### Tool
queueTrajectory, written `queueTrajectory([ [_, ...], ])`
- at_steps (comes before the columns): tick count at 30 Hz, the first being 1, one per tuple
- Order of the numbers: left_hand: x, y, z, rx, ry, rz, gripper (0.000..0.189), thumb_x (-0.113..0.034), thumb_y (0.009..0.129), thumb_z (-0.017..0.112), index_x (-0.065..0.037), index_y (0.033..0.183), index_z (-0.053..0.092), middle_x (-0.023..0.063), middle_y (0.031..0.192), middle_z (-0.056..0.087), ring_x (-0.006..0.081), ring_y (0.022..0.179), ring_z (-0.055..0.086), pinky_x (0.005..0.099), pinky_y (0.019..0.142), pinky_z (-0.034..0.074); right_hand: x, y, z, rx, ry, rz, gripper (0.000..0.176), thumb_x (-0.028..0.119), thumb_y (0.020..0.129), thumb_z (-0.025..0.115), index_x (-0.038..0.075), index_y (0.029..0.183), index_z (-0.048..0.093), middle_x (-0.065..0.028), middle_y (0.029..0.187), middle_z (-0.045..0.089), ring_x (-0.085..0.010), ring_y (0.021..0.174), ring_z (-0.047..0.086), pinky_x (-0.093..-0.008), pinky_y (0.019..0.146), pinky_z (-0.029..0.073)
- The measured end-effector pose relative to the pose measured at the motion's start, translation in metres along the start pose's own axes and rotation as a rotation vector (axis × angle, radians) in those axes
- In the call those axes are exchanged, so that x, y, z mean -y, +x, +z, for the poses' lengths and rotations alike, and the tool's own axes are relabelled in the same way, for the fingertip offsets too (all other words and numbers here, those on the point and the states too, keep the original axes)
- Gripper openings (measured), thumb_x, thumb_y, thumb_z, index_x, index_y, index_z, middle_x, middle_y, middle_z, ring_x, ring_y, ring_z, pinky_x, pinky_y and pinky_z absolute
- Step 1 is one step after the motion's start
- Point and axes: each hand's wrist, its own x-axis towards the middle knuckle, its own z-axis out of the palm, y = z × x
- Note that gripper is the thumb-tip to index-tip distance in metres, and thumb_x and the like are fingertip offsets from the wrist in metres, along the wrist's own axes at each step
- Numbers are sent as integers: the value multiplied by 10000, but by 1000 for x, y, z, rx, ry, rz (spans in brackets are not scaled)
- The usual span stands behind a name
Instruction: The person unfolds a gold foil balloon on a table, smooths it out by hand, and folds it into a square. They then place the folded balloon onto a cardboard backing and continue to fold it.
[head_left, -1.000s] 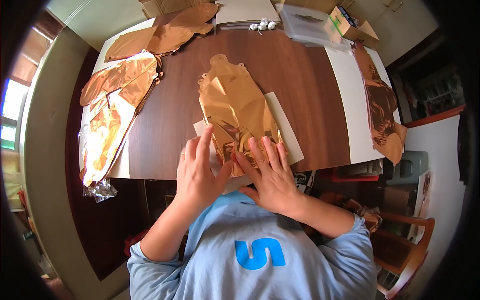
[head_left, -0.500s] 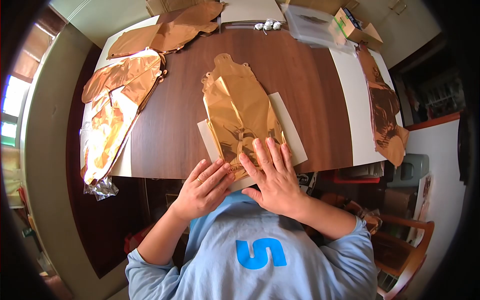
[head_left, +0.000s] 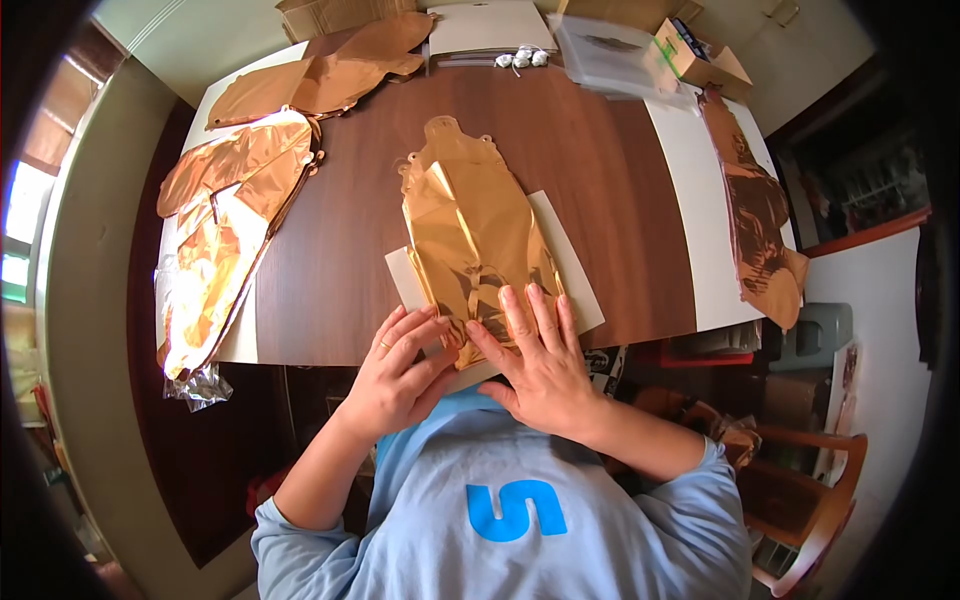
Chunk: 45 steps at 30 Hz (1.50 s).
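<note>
The foil balloon, gold and deflated, lies lengthwise in the middle of the table on a white card, its neck pointing away from the person. Its near end is under both hands at the table's near edge.

The right hand lies flat on the foil's near end, fingers straight and slightly apart. Its grip clamps nothing and only presses down. The left hand rests just beside it, fingers laid loosely over the card's near-left corner and touching the foil's edge. It pinches nothing either. Flat palms seem to suit crinkled foil, which springs up unless it is weighed down. The card seems to give a smooth base under it.

More foil balloons are heaped at the table's left end, well apart from the hands. Another foil piece hangs off the right end. A plastic bag and a box sit at the far edge.
</note>
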Motion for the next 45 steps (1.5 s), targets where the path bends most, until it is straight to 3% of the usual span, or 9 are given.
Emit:
queueTrajectory([
  [6, -2, 48, -13, -45, -4, -53, 293, -159, 842, 706, -63, 1115, 664, 154, 1274, 601, 369, 1290, 515, 528, 1125, 329, 1, 1, -1, -8, -27, -7, 759, 503, 847, 682, 252, 1508, 404, -249, 1585, 206, -488, 1465, 150, -680, 1155, 120],
  [7, -1, 60, -13, -1, -19, 12, 391, -184, 859, 694, -63, 1222, 614, 162, 1308, 583, 378, 1319, 487, 527, 1128, 327, 0, 0, 0, -9, -43, -13, 754, 504, 840, 688, 250, 1497, 419, -251, 1576, 222, -490, 1463, 153, -682, 1152, 126],
  [11, -2, 107, 5, 182, -42, 228, 560, -285, 873, 679, -81, 1373, 529, 165, 1440, 498, 381, 1383, 418, 533, 1150, 305, 1, 3, -2, 82, -99, 19, 746, 505, 815, 711, 229, 1461, 459, -251, 1541, 273, -499, 1450, 176, -687, 1141, 150],
  [14, 14, 113, 1, 257, 71, 220, 546, -287, 878, 671, -78, 1365, 541, 168, 1443, 494, 362, 1388, 416, 533, 1153, 301, -2, 1, -2, 12, -38, -31, 747, 495, 815, 714, 202, 1458, 471, -262, 1551, 254, -488, 1451, 190, -677, 1144, 152],
  [18, 28, 84, -22, 27, 86, 55, 427, -139, 832, 702, -56, 1244, 625, 156, 1275, 610, 349, 1200, 578, 520, 1070, 405, -2, 2, -1, -70, 3, -21, 761, 483, 826, 709, 126, 1455, 472, -267, 1547, 282, -459, 1458, 211, -647, 1161, 146],
  [22, 12, 34, -23, -83, 214, -224, 340, -87, 804, 717, -54, 1139, 668, 119, 1179, 659, 318, 1130, 622, 502, 1044, 427, 3, 2, -5, -98, -2, -46, 784, 467, 838, 700, 82, 1471, 444, -245, 1549, 319, -423, 1465, 236, -611, 1180, 142],
  [30, 13, 10, -12, -6, 153, -124, 442, -166, 819, 732, -44, 1236, 654, 152, 1320, 604, 322, 1283, 552, 500, 1137, 343, -1, 10, 6, -55, -6, -176, 771, 431, 821, 725, 168, 1488, 440, -194, 1573, 311, -388, 1465, 258, -589, 1187, 167],
  [45, 23, 11, -18, 69, 162, -9, 392, -139, 809, 726, -35, 1183, 670, 137, 1284, 628, 315, 1296, 550, 534, 1162, 304, -6, 7, 6, 6, -54, -251, 780, 475, 828, 696, 262, 1518, 403, -128, 1622, 240, -365, 1484, 222, -600, 1188, 157],
])
